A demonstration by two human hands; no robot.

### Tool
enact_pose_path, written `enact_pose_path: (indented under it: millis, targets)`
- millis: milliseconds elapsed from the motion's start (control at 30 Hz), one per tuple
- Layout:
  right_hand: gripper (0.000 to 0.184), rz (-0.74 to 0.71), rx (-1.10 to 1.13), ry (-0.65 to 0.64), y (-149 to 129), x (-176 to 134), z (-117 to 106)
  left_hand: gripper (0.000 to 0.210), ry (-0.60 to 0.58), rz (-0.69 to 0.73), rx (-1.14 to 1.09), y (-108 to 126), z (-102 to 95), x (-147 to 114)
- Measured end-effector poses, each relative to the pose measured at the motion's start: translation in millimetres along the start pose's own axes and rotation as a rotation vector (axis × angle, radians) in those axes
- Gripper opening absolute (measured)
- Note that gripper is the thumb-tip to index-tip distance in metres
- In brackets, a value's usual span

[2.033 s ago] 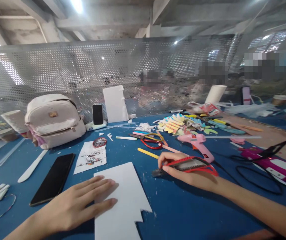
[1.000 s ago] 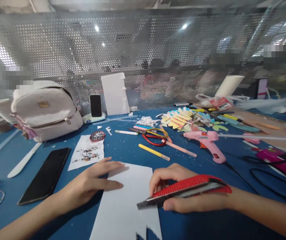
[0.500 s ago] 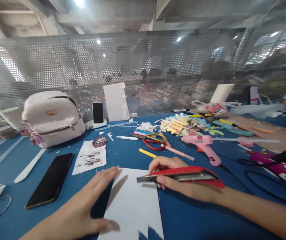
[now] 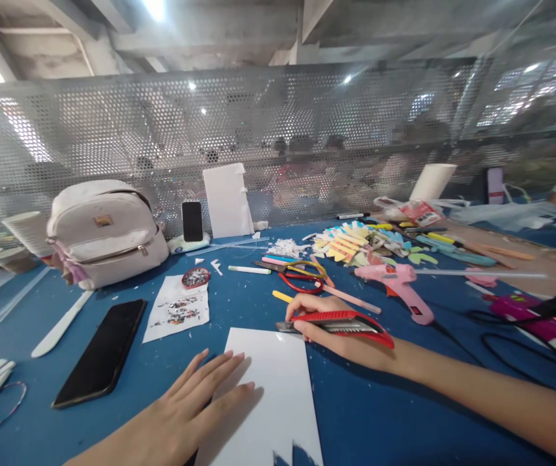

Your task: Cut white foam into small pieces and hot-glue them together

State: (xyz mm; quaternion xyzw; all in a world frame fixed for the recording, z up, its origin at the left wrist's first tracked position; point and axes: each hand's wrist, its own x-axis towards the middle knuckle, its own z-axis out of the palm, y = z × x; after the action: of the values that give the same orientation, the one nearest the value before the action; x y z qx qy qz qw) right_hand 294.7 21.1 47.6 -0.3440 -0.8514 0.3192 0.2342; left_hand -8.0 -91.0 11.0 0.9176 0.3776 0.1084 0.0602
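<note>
A white sheet of card [image 4: 278, 388] lies on the blue table before me, with jagged notches cut into its near edge. My left hand [image 4: 200, 404], fingers spread, is over the sheet's left side; whether the fingertips touch it is hard to tell. My right hand [image 4: 326, 330] is wrapped round a red utility knife [image 4: 343, 321], its blade end pointing left above the far right corner of the sheet. Just beyond that hand lie a yellow marker [image 4: 282, 296] and red-and-yellow-handled scissors [image 4: 300, 278].
Left stand a white backpack [image 4: 105, 233] and a black phone [image 4: 100, 353], near a paper with beads [image 4: 178, 309]. A pink glue gun [image 4: 399, 285], coloured paper pieces [image 4: 355, 243] and a magenta power strip [image 4: 540, 323] are at right. A perforated metal screen [image 4: 239, 129] rises behind.
My right hand has moved the utility knife slightly away from me, towards the sheet's far edge. My left hand has shifted nearer and to the right, its thumb now over the sheet's middle.
</note>
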Motion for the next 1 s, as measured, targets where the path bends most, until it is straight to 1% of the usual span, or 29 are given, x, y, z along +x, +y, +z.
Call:
enact_pose_path:
  millis: [67, 100, 133, 167, 200, 233, 267, 300, 367, 400, 433, 467, 533, 633, 700, 767, 833, 900, 1000]
  targets:
    - [0.012, -0.015, -0.004, -0.006, 0.3, 1.8, 0.7, 0.073, -0.011, 0.007, -0.064, -4.1, -6.0, 3.6]
    - [0.011, -0.021, -0.003, -0.009, -0.3, 2.7, 1.0, 0.069, -0.019, 0.008, -0.104, -10.2, -11.5, 7.7]
    - [0.011, -0.027, 0.001, -0.011, -1.2, 3.5, 1.3, 0.07, -0.019, -0.002, -0.133, -20.0, -18.2, 13.8]
    - [0.011, -0.03, 0.009, -0.012, -2.3, 4.2, 1.8, 0.071, -0.017, -0.043, -0.143, -33.9, -25.5, 22.1]
    - [0.011, -0.031, 0.016, -0.014, -3.3, 4.8, 2.4, 0.066, -0.005, -0.098, -0.132, -52.0, -32.7, 32.2]
    - [0.012, -0.031, 0.019, -0.014, -4.3, 5.2, 3.0, 0.054, 0.094, -0.156, -0.083, -73.4, -39.1, 43.9]
    - [0.013, -0.031, 0.016, -0.012, -5.2, 5.4, 3.5, 0.042, 0.165, -0.215, 0.001, -97.3, -44.2, 56.6]
    - [0.014, -0.032, 0.006, -0.01, -6.0, 5.4, 3.9, 0.035, 0.179, -0.264, 0.036, -122.3, -47.5, 69.7]
    - [0.016, -0.038, -0.015, -0.009, -7.5, 4.9, 4.0, 0.026, 0.18, -0.352, 0.068, -170.2, -49.0, 94.5]
    - [0.017, -0.035, -0.018, -0.014, -8.1, 4.2, 3.5, 0.025, 0.176, -0.399, 0.075, -190.9, -47.3, 105.5]
    - [0.017, -0.028, -0.015, -0.021, -8.5, 3.4, 2.8, 0.029, 0.162, -0.431, 0.078, -208.5, -44.6, 115.2]
    - [0.017, -0.016, -0.009, -0.025, -8.8, 2.4, 1.9, 0.031, 0.147, -0.453, 0.079, -222.8, -41.1, 123.5]
    - [0.017, 0.006, 0.002, -0.025, -8.2, 0.0, 0.0, 0.034, 0.118, -0.487, 0.078, -242.3, -33.5, 135.8]
    - [0.016, 0.008, 0.038, -0.007, -5.5, -2.8, -2.0, 0.034, 0.107, -0.52, 0.067, -254.6, -26.0, 144.2]
    - [0.018, 0.008, 0.059, -0.003, -3.8, -3.2, -2.9, 0.034, 0.124, -0.527, 0.056, -255.9, -25.8, 144.6]
    - [0.018, 0.013, 0.06, -0.001, -3.4, -2.4, -3.6, 0.033, 0.162, -0.525, 0.047, -253.0, -29.7, 142.8]
    - [0.017, 0.024, 0.06, 0.002, -3.9, -0.9, -4.1, 0.033, 0.225, -0.513, 0.035, -245.4, -36.7, 140.4]
    - [0.016, 0.028, 0.07, 0.002, -4.4, 0.3, -4.3, 0.032, 0.312, -0.489, 0.012, -231.8, -45.1, 137.7]
    - [0.015, 0.027, 0.082, 0.005, -3.7, 0.1, -4.5, 0.03, 0.447, -0.422, -0.039, -198.7, -55.6, 130.7]
